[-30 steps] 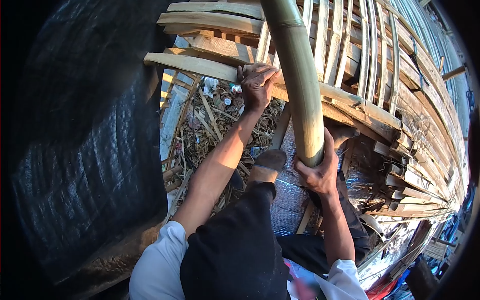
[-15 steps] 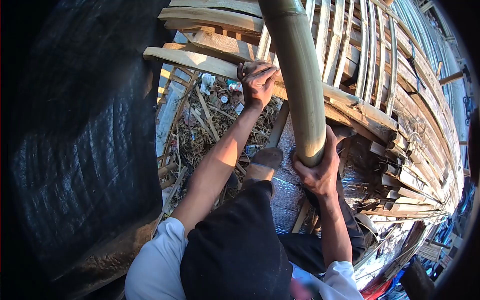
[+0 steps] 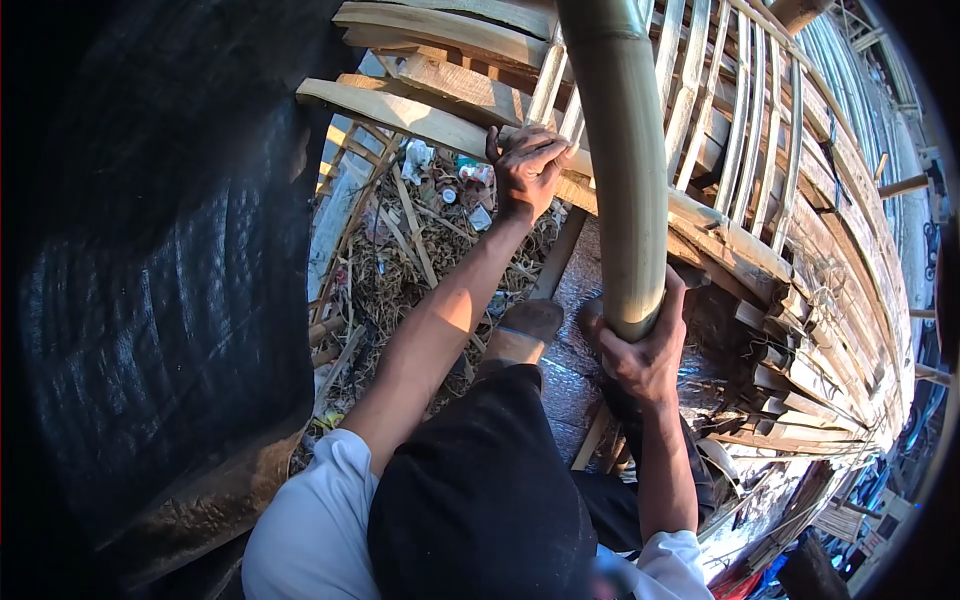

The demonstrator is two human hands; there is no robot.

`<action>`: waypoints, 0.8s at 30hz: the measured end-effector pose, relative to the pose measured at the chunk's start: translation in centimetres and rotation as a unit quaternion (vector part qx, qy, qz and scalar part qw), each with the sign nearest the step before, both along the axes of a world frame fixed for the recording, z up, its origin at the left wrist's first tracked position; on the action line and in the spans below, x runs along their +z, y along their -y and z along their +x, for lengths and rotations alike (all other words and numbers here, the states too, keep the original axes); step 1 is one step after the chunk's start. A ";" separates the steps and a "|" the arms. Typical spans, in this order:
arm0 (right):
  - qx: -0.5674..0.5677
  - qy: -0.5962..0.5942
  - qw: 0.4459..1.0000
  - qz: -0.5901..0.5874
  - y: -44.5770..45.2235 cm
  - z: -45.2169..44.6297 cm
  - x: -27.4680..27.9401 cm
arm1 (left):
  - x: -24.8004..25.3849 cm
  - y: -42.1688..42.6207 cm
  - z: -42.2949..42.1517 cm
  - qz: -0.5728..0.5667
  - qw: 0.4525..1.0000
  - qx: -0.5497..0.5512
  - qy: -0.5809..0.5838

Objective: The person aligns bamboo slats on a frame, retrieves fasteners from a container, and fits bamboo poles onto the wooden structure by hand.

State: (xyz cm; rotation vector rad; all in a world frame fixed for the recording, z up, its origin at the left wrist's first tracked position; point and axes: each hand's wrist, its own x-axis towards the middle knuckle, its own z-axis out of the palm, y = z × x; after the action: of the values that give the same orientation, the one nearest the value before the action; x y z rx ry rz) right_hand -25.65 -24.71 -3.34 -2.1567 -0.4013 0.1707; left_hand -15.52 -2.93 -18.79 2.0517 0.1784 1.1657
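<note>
A thick bamboo pole (image 3: 628, 180) stands nearly upright in the view, its cut lower end cupped by my right hand (image 3: 648, 355). The thumb and fingers of that hand wrap round the end. To the left of the pole, my left hand (image 3: 530, 175) rests at the edge of a rack of split bamboo slats. Its fingers are curled and closed at the end of a thin bamboo strip (image 3: 546, 82); the palm side is hidden. A long split slat (image 3: 400, 110) runs out to the left just beyond this hand.
Stacked bamboo strips (image 3: 745, 130) spread across the upper right. A black sheet (image 3: 170, 300) hangs at the left. Beneath me are dry shavings and litter (image 3: 430, 220), a silvery sheet (image 3: 575, 365) and my feet. Bundled slat ends (image 3: 800, 390) jut out at the right.
The pole's upper part has swung to the right, so it looks more upright. My right hand has shifted slightly right with its lower end. My left hand keeps its place on the slats.
</note>
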 end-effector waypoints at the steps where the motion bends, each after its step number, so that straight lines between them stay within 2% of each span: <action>1: -0.024 -0.048 0.999 -0.009 0.3 0.2 -0.5 | -0.1 0.0 -0.1 0.000 1.000 0.000 0.008; 6: -0.035 -0.096 0.995 0.021 2.7 0.4 -3.6 | 0.9 0.0 -0.3 0.049 0.999 0.004 0.016; 8: -0.059 -0.109 0.991 0.060 3.6 0.1 -3.8 | 1.0 0.4 -0.3 -0.021 0.999 -0.037 0.017; 9: -0.061 -0.091 0.992 0.061 4.0 0.1 -3.8 | 1.2 0.6 -0.4 0.015 0.999 -0.027 0.009; 13: -0.096 -0.144 0.973 0.154 4.5 -0.4 -3.0 | 1.0 1.5 0.2 -0.028 0.999 -0.025 0.011; 16: -0.116 -0.155 0.964 0.181 5.2 -1.0 -3.0 | 1.7 2.4 1.4 0.000 1.000 -0.011 0.029; 18: -0.129 -0.130 0.966 0.185 6.1 -1.3 -4.0 | 2.8 3.0 2.3 -0.013 0.999 0.023 0.022; 20: -0.155 -0.168 0.954 0.196 6.3 -1.8 -3.4 | 3.3 2.9 3.5 -0.016 0.998 0.037 0.057; 24: -0.184 -0.181 0.947 0.192 6.7 -2.0 -3.2 | 3.2 3.9 5.4 0.001 0.999 -0.004 0.054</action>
State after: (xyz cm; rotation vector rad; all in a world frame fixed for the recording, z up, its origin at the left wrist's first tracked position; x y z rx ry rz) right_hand -27.69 -31.42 -6.57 -1.7280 0.1722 0.2479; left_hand -10.13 -6.84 -15.61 1.9843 0.1154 1.2679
